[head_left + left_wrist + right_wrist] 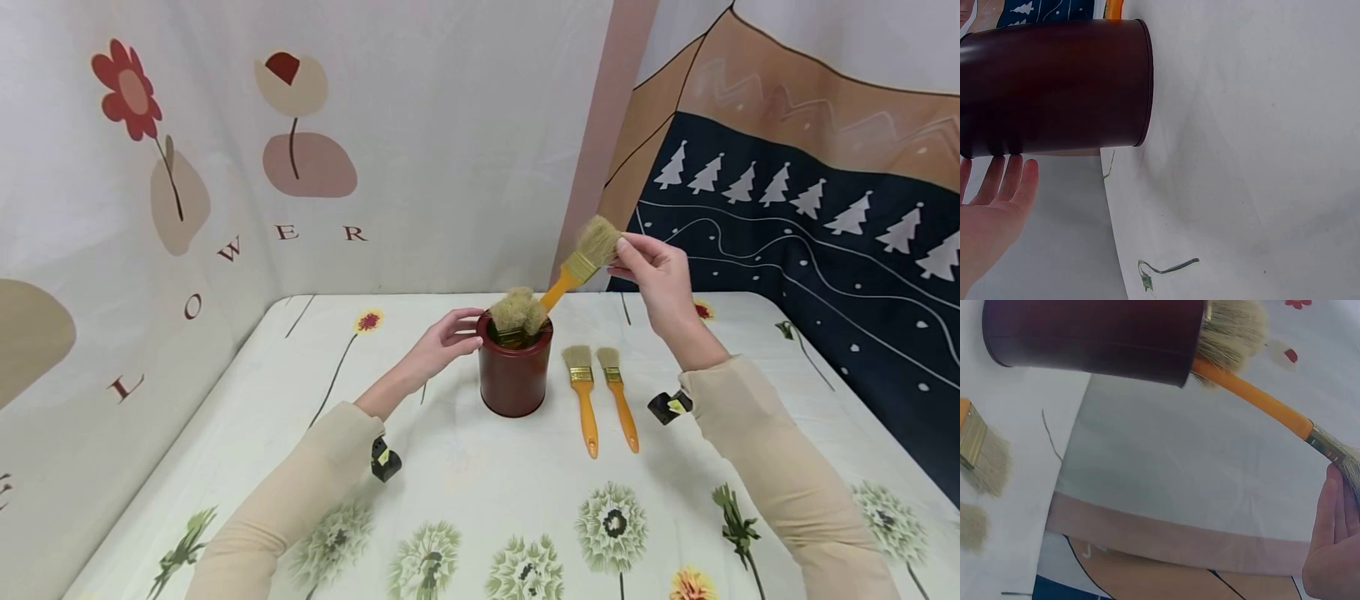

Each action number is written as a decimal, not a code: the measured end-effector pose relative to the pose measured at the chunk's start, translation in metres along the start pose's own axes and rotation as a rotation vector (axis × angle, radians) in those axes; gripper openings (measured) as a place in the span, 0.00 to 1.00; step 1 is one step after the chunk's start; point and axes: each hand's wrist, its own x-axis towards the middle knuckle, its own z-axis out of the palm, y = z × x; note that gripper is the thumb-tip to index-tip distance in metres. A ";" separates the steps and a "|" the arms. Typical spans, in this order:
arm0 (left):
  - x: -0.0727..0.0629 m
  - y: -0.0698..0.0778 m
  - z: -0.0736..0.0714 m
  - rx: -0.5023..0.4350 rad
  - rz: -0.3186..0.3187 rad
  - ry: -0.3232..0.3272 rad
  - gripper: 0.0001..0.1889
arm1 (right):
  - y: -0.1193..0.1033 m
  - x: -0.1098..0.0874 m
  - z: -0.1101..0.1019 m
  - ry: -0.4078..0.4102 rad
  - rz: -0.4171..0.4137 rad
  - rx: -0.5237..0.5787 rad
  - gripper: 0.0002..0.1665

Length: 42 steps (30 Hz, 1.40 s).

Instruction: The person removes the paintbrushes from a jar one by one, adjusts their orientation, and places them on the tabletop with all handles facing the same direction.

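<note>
A dark red can (513, 379) stands upright on the table, with brush bristles (517, 308) sticking up out of its mouth. My left hand (435, 350) touches the can's left side near the rim, fingers extended; in the left wrist view the fingertips (1015, 164) lie against the wall. Up to the right, my right hand (663, 279) pinches a paintbrush (581, 265) at its bristle end. That brush tilts, its orange handle (1254, 397) running down to the can's mouth, where bristles hide the tip. How many brushes are inside cannot be told.
Right of the can lie two more paintbrushes, a wider one (582, 396) and a narrower one (618, 396), bristles away from me. A flower-print cloth (450, 467) covers the table. Printed curtains (450, 150) hang behind and at both sides.
</note>
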 end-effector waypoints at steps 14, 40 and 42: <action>0.001 -0.002 0.000 0.008 0.005 0.002 0.25 | -0.011 0.002 -0.025 0.103 -0.013 0.209 0.14; 0.001 -0.001 -0.001 0.018 -0.012 0.013 0.25 | 0.003 -0.002 -0.061 0.041 0.182 0.031 0.09; 0.002 -0.001 -0.001 0.017 -0.020 0.011 0.25 | 0.006 -0.002 -0.064 0.005 0.206 -0.037 0.08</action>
